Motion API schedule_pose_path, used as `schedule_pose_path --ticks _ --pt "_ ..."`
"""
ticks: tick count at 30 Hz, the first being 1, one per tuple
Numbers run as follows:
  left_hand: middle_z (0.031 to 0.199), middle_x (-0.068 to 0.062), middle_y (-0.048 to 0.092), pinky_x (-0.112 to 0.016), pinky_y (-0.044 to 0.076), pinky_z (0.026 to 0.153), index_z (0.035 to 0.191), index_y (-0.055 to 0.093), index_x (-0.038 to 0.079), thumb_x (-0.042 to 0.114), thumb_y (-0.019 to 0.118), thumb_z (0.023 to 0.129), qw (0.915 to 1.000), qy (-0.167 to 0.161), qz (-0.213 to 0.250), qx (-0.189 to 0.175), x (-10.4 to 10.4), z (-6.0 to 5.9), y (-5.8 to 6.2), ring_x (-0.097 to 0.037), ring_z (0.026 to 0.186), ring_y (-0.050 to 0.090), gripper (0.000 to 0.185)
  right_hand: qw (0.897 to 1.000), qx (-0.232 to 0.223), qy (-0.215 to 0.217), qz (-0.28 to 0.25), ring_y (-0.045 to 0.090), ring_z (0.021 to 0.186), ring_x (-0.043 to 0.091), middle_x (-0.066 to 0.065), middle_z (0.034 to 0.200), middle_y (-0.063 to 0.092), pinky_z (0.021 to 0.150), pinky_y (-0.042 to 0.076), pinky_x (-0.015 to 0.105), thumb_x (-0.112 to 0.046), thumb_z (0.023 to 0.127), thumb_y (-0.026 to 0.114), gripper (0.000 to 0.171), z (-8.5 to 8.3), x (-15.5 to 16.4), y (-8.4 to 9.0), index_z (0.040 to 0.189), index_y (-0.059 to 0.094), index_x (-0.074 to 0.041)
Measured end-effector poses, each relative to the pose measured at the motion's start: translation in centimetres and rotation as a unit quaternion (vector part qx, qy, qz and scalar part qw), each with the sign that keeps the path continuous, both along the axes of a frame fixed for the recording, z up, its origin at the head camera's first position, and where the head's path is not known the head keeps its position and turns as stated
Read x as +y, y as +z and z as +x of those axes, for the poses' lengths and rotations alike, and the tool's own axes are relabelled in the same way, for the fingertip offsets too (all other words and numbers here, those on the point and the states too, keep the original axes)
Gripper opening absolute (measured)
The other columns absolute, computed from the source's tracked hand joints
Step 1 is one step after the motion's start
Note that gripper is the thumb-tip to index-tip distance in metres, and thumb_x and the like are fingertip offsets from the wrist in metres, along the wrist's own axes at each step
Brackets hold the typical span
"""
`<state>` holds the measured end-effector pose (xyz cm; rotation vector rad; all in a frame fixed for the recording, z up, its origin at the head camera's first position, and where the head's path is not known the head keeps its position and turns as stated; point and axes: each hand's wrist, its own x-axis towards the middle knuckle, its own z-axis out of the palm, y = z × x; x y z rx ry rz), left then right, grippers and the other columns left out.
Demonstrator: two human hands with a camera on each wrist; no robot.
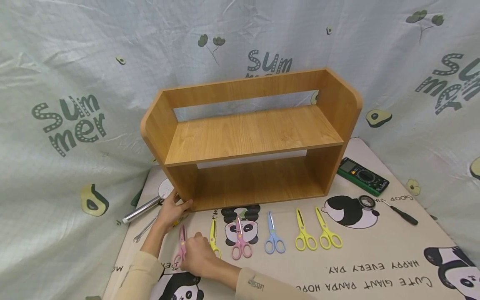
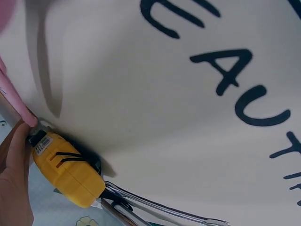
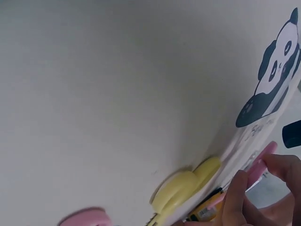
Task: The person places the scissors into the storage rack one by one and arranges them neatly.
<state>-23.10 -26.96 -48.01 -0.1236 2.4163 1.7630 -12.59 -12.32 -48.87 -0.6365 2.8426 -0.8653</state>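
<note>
Pink scissors [image 1: 181, 246] lie on the mat [image 1: 375, 250] pinched at the handle by the right hand [image 1: 198, 257] fingers, long axis running away from them, blades pointing toward the wooden shelf [image 1: 251, 141]. Left hand [image 1: 171, 210], fingers relaxed, touches the shelf's lower left corner, holding nothing.

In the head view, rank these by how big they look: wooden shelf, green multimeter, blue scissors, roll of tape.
1. Wooden shelf, by far the largest.
2. Green multimeter.
3. Blue scissors, close to the multimeter in length but slimmer, and nearer the camera, so this order is unsure.
4. Roll of tape, the smallest.
</note>
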Motion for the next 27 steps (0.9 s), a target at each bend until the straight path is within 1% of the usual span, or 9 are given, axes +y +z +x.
schedule_pose_path --ticks 4,9,10,15,19,21,23,25,27 --pt "0.169 -0.032 0.019 -0.057 0.054 0.105 0.169 0.008 0.014 0.004 0.062 0.102 1.0 -0.004 0.004 -0.006 -0.2 0.0 0.1 -0.054 0.144 0.041 0.086 1.0 0.01 0.012 -0.003 0.052 0.067 0.011 0.003 0.077 0.057 0.054 0.045 0.018 -0.02 0.06 0.094 0.028 0.7 1.4 0.7 0.063 0.068 -0.01" --pt "0.169 -0.032 0.018 -0.058 0.052 0.106 0.169 0.005 0.015 0.004 0.061 0.103 0.9998 -0.009 0.01 -0.012 -0.3 -0.1 0.0 -0.054 0.145 0.039 0.087 0.998 0.017 0.049 -0.018 0.042 0.066 0.007 -0.004 0.063 0.051 0.052 0.038 0.015 -0.015 0.06 0.092 0.034 1.5 3.8 2.0 0.054 0.058 -0.014" --pt "0.17 -0.031 0.017 -0.058 0.052 0.107 0.169 0.005 0.015 0.004 0.062 0.103 0.9998 -0.008 0.01 -0.014 -0.3 -0.1 0.0 -0.054 0.146 0.039 0.087 0.998 0.014 0.055 -0.025 0.041 0.066 0.006 -0.006 0.06 0.049 0.052 0.036 0.015 -0.014 0.061 0.091 0.036 1.6 4.4 2.4 0.053 0.056 -0.014" --pt "0.171 -0.029 0.016 -0.057 0.051 0.108 0.169 0.005 0.015 0.006 0.062 0.103 0.9997 -0.003 0.008 -0.022 -0.4 -0.2 0.0 -0.053 0.147 0.038 0.088 0.996 -0.03 0.062 -0.059 0.041 0.068 0.005 -0.006 0.065 0.047 0.051 0.036 0.017 -0.012 0.064 0.09 0.034 2.4 6.9 4.6 0.057 0.058 -0.014" --pt "0.17 -0.03 0.016 -0.057 0.051 0.108 0.169 0.005 0.015 0.006 0.062 0.103 0.9998 -0.004 0.004 -0.021 -0.5 -0.2 -0.2 -0.053 0.146 0.039 0.087 0.995 -0.049 0.061 -0.055 0.045 0.073 0.005 -0.003 0.077 0.054 0.057 0.042 0.016 -0.015 0.065 0.092 0.023 2.6 8.4 7.1 0.071 0.071 -0.009" --pt "0.17 -0.03 0.016 -0.057 0.052 0.108 0.169 0.005 0.015 0.006 0.062 0.103 0.9998 -0.003 0.005 -0.021 -0.5 -0.2 -0.2 -0.053 0.146 0.039 0.087 0.995 -0.051 0.063 -0.053 0.047 0.076 0.005 -0.001 0.082 0.059 0.06 0.044 0.014 -0.015 0.067 0.093 0.025 2.5 9.0 8.4 0.083 0.077 -0.005" --pt "0.17 -0.03 0.016 -0.056 0.052 0.107 0.169 0.005 0.014 0.006 0.062 0.103 0.9998 -0.004 0.004 -0.02 -0.5 -0.2 -0.3 -0.052 0.146 0.04 0.087 0.995 -0.052 0.068 -0.057 0.049 0.078 0.004 0.001 0.086 0.062 0.061 0.046 0.014 -0.015 0.068 0.093 0.032 2.4 9.6 9.8 0.095 0.08 -0.003" --pt "0.17 -0.03 0.018 -0.054 0.054 0.106 0.169 0.007 0.014 0.006 0.062 0.103 0.9998 -0.002 0.002 -0.019 -0.5 -0.2 -0.4 -0.051 0.146 0.04 0.086 0.994 -0.049 0.074 -0.061 0.05 0.078 0.004 -0.001 0.085 0.063 0.059 0.047 0.014 -0.016 0.07 0.092 0.034 2.2 10.2 11.2 0.099 0.08 -0.003" --pt "0.169 -0.03 0.02 -0.052 0.056 0.104 0.168 0.01 0.013 0.005 0.062 0.103 0.9998 0.0 0.004 -0.018 -0.5 -0.3 -0.5 -0.05 0.145 0.043 0.084 0.994 -0.04 0.08 -0.063 0.049 0.078 0.004 -0.003 0.081 0.06 0.057 0.046 0.014 -0.016 0.071 0.091 0.033 1.9 10.6 12.6 0.099 0.08 -0.004"
